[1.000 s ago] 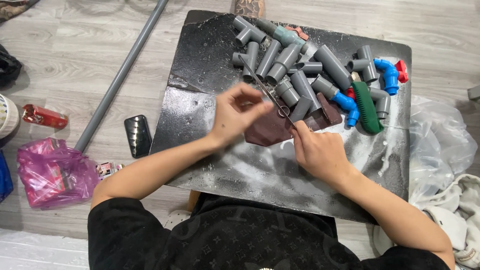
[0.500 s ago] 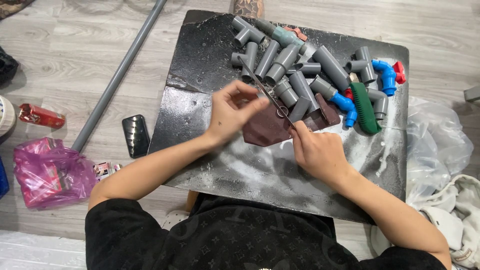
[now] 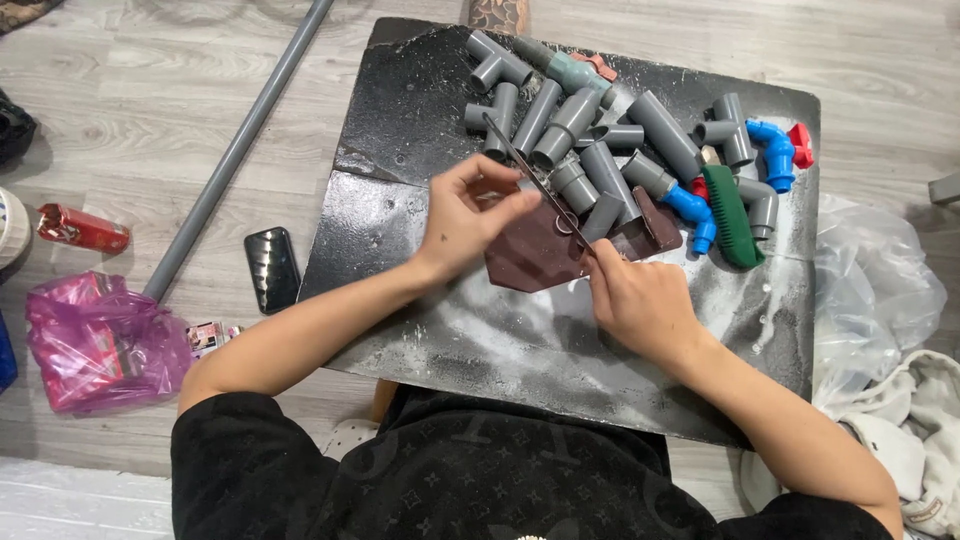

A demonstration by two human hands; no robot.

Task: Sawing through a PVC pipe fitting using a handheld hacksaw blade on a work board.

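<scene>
Both my hands hold a thin metal blade (image 3: pixel 508 150) that runs slantwise over a maroon flat piece (image 3: pixel 528 262) on the black board (image 3: pixel 400 110). My left hand (image 3: pixel 468 215) pinches the blade near its middle. Fingers of my right hand (image 3: pixel 635 298) grip its lower end, resting on the maroon piece. The blade's far tip points into a pile of grey pipe fittings (image 3: pixel 575 115) just beyond my hands.
A blue elbow (image 3: pixel 775 152), a red part (image 3: pixel 800 145) and a green brush (image 3: pixel 735 215) lie at the board's right. On the floor to the left are a long grey pipe (image 3: pixel 240 150), black phone (image 3: pixel 272 268), pink bag (image 3: pixel 100 345) and red can (image 3: pixel 82 228). A clear plastic bag (image 3: pixel 870 290) lies right.
The blade now sticks out farther past my left hand toward the fittings. Both hands stay in about the same spot over the maroon piece.
</scene>
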